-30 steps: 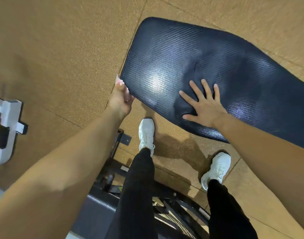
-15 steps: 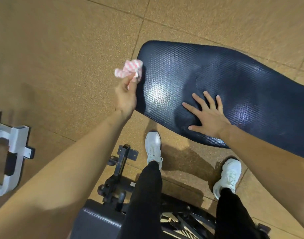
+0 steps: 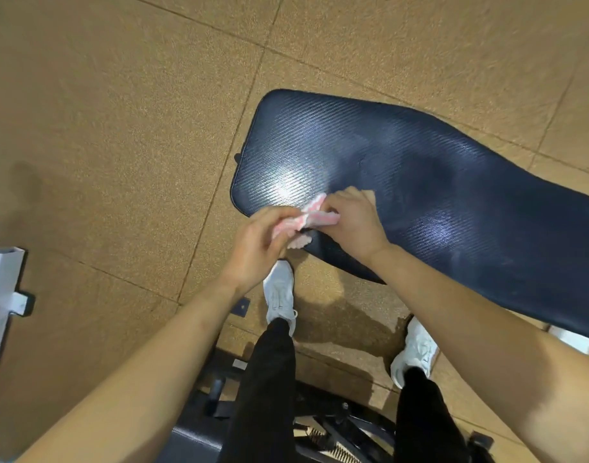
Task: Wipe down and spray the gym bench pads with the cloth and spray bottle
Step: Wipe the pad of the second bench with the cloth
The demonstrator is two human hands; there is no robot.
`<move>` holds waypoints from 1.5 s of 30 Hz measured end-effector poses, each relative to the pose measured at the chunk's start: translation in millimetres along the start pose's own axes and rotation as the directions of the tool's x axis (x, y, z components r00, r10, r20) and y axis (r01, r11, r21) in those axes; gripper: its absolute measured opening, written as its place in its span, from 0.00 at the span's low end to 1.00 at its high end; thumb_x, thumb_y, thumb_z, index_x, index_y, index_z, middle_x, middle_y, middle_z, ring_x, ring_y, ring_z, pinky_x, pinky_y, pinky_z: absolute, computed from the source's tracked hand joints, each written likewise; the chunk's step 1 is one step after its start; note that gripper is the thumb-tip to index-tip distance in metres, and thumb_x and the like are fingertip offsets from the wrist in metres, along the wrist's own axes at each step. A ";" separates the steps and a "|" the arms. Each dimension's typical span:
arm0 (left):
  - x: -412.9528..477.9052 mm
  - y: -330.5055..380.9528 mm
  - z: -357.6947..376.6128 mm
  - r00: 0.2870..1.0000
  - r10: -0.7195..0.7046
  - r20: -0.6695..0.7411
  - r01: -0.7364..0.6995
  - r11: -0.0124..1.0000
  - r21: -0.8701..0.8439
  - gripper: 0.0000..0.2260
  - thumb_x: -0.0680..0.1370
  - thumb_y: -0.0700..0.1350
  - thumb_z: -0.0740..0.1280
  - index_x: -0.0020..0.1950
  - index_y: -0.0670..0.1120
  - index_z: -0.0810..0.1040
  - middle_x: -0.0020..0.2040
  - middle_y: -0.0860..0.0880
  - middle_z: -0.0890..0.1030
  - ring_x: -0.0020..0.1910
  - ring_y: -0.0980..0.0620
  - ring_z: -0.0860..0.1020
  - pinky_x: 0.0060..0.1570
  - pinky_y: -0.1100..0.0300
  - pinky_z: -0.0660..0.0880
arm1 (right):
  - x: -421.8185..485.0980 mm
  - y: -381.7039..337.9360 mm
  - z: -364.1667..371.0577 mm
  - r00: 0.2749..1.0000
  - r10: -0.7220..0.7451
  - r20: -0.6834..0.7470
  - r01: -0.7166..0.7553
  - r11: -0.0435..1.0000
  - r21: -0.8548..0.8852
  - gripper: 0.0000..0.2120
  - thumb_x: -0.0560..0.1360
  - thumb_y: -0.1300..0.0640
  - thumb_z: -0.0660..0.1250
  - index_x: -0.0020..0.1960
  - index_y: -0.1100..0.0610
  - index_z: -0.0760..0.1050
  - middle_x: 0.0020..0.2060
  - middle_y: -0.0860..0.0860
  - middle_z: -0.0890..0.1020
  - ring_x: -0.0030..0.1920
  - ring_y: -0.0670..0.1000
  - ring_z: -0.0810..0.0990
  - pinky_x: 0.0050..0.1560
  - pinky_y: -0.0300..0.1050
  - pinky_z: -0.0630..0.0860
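The left hand [image 3: 259,243] and right hand [image 3: 351,225] both pinch the cloth [image 3: 314,217] over the bench pad's [image 3: 436,175] near left corner. Previously, the right hand lay flat on the pad.

The bench pad [image 3: 436,182] runs from the view's centre toward 3 o'clock, above the floor [image 3: 119,128]. At its 7 o'clock corner the cloth [image 3: 314,217] sits between the left hand [image 3: 256,248], at 8 o'clock, and the right hand [image 3: 349,225], at 3 o'clock. Both shoes [image 3: 279,292] stand at 6 o'clock.
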State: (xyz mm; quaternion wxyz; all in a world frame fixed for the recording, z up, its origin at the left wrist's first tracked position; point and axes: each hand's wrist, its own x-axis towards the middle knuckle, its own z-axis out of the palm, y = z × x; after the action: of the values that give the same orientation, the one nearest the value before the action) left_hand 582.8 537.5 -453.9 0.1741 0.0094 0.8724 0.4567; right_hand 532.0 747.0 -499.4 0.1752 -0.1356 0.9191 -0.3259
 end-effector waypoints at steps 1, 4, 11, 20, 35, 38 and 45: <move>-0.9 -1.3 -2.8 1.000 0.006 0.018 -0.007 0.999 0.051 0.13 0.80 0.39 0.69 0.63 0.48 0.80 0.55 0.51 0.81 0.54 0.53 0.79 0.55 0.50 0.78 | -4.0 4.6 -6.5 0.999 0.008 0.037 -0.009 1.000 0.011 0.10 0.71 0.51 0.78 0.43 0.56 0.81 0.38 0.50 0.82 0.44 0.54 0.76 0.49 0.50 0.66; 7.0 1.4 -4.7 1.000 0.005 0.014 -0.008 0.978 0.207 0.12 0.79 0.39 0.69 0.60 0.50 0.82 0.52 0.53 0.82 0.49 0.53 0.77 0.52 0.46 0.77 | -18.2 20.8 -29.6 0.993 -0.022 0.115 0.017 0.999 0.048 0.07 0.72 0.56 0.77 0.47 0.57 0.85 0.39 0.53 0.82 0.42 0.54 0.77 0.43 0.52 0.76; 58.3 50.3 12.5 0.983 0.106 -0.152 -0.051 0.945 0.324 0.09 0.78 0.42 0.67 0.55 0.52 0.83 0.53 0.56 0.82 0.56 0.50 0.76 0.57 0.49 0.70 | -29.4 47.3 -84.0 0.971 -0.084 -0.223 0.061 0.993 -0.104 0.08 0.72 0.61 0.72 0.51 0.58 0.86 0.38 0.51 0.72 0.39 0.53 0.72 0.38 0.45 0.70; 14.5 17.1 43.8 0.953 -0.290 -0.092 0.304 0.910 0.282 0.20 0.73 0.35 0.68 0.63 0.48 0.80 0.61 0.48 0.81 0.56 0.42 0.78 0.60 0.50 0.74 | -52.1 53.9 -45.7 0.978 -0.001 0.208 0.073 0.939 -0.337 0.27 0.76 0.32 0.60 0.60 0.51 0.82 0.57 0.52 0.78 0.61 0.57 0.73 0.64 0.56 0.72; 8.5 -21.6 71.0 0.865 -0.501 -0.043 0.463 0.761 0.454 0.36 0.80 0.44 0.67 0.83 0.45 0.52 0.83 0.46 0.44 0.82 0.44 0.46 0.78 0.49 0.57 | 47.6 109.0 -8.4 0.993 -0.078 0.084 0.111 0.830 -0.547 0.38 0.77 0.24 0.38 0.82 0.39 0.49 0.83 0.48 0.50 0.82 0.65 0.43 0.75 0.74 0.43; 9.7 -22.8 70.1 0.869 -0.493 -0.045 0.458 0.764 0.454 0.35 0.80 0.44 0.67 0.83 0.46 0.52 0.83 0.47 0.44 0.82 0.45 0.46 0.78 0.49 0.56 | 88.6 135.4 -39.2 1.000 -0.011 -0.022 -0.002 0.860 -0.511 0.35 0.80 0.27 0.43 0.82 0.42 0.55 0.82 0.48 0.56 0.81 0.68 0.49 0.75 0.76 0.45; 10.3 -24.7 71.9 0.878 -0.478 -0.039 0.439 0.769 0.465 0.33 0.81 0.42 0.65 0.83 0.45 0.53 0.83 0.47 0.44 0.82 0.45 0.45 0.77 0.52 0.55 | 97.2 141.6 -41.8 0.996 0.058 -0.072 -0.088 0.843 -0.531 0.35 0.80 0.27 0.43 0.83 0.43 0.52 0.83 0.49 0.54 0.81 0.69 0.50 0.74 0.78 0.47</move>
State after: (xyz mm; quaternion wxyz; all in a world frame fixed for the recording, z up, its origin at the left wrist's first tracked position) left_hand 599.1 582.0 -514.2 0.3081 -0.1443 0.9230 0.1796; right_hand 408.1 841.1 -583.3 0.1183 -0.1350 0.9823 -0.0541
